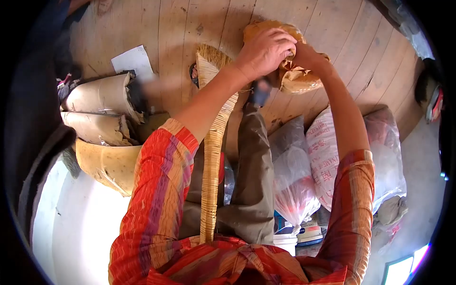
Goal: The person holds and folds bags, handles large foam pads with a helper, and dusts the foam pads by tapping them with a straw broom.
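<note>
A crumpled orange-brown bag (301, 81) rests on the plank floor beyond my feet. My left hand (268, 51) is closed on its upper edge, fingers bent over the rim. Beside it, my right hand (306, 56) reaches into the bag's mouth; its fingers are hidden by the bag and the left hand. A straw broom (216, 128), its long curved handle closely bound with pale strips, leans between my legs. Its bristly end (213, 54) points away from me, under my left forearm, and neither hand touches it.
Rolled, torn tan sheets (95, 95) and a yellow curved piece (107, 161) lie at the left, with a white paper (134, 61) beyond them. Filled plastic bags (294, 175) and a printed white sack (323, 152) stand along the right. A blurred dark-shod foot (260, 92) is near the bag.
</note>
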Demonstrator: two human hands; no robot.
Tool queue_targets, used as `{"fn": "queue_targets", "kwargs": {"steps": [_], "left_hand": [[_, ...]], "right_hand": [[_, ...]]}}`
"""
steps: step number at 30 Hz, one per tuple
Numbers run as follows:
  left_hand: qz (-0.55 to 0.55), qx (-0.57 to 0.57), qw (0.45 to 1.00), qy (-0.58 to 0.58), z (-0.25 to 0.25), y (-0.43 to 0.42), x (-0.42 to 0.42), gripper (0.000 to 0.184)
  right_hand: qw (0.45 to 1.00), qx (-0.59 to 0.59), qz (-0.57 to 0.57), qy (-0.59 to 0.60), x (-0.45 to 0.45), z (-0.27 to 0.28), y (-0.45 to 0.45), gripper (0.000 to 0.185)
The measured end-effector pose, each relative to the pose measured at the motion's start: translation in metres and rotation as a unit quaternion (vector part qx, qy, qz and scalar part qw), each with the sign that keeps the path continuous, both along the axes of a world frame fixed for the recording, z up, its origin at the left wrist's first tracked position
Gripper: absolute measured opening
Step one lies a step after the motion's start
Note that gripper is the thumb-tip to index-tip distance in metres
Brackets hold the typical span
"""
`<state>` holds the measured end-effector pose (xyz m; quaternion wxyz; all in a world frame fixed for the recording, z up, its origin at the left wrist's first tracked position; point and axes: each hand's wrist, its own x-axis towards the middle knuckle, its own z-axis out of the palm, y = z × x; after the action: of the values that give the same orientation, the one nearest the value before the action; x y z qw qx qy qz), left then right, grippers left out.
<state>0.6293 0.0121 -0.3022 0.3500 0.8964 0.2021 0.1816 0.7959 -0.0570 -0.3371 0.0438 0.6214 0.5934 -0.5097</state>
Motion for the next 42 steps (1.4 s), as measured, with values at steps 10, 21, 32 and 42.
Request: {"fn": "queue_targets", "kwargs": {"steps": [10, 21, 32, 42], "left_hand": [[0.152, -0.278, 0.942, 0.109, -0.025, -0.001, 0.026, 0.034], [0.257, -0.563, 0.783, 0.07, -0.024, 0.004, -0.019, 0.023], [0.123, -0.512, 0.847, 0.068, 0.018, -0.016, -0.015, 0.022], [0.144, -0.48, 0.85, 0.163, -0.025, -0.026, -0.012, 0.034]], "right_hand": [[0.968, -0.191, -0.145, 0.066, 0.028, -0.003, -0.006, 0.053], [0.988, -0.053, -0.146, -0.015, 0.03, -0.008, -0.003, 0.06], [0.895, -0.267, -0.259, 0.247, 0.026, 0.008, 0.007, 0.04], [0.967, -0.095, -0.163, 0.169, 0.021, -0.003, -0.012, 0.015]]}}
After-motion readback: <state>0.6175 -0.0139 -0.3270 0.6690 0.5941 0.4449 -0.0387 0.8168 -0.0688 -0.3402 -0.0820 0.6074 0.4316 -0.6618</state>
